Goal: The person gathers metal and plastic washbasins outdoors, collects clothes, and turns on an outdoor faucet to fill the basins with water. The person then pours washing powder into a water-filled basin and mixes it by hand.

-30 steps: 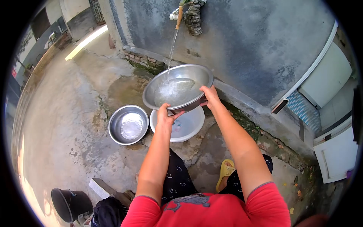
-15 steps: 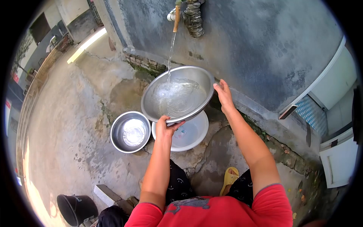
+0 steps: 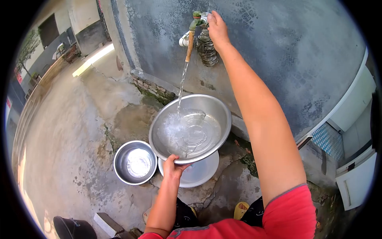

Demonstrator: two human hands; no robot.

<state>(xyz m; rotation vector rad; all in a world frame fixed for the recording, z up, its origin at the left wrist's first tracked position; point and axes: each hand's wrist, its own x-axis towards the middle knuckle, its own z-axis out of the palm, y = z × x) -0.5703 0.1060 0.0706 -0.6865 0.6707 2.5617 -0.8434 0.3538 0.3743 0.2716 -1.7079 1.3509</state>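
Note:
My left hand grips the near rim of a large metal basin, thumb over the edge and fingers underneath. The basin is tilted and has shallow water in it. From the tan hose end on the wall tap, a stream of water falls into the basin. Up at the tap, my right hand is closed around its handle, which the fingers partly cover. Below the basin, partly hidden by it, is a white plastic basin on the ground.
A smaller metal basin stands on the wet concrete to the left. Black bucket and a stone block lie at the lower left. Grey wrapped pipe runs down the wall. A white door is at right.
My right hand has let go of the large basin's right rim and moved up to the tap handle. The left hand still holds the basin. The view has tilted up, and water keeps running.

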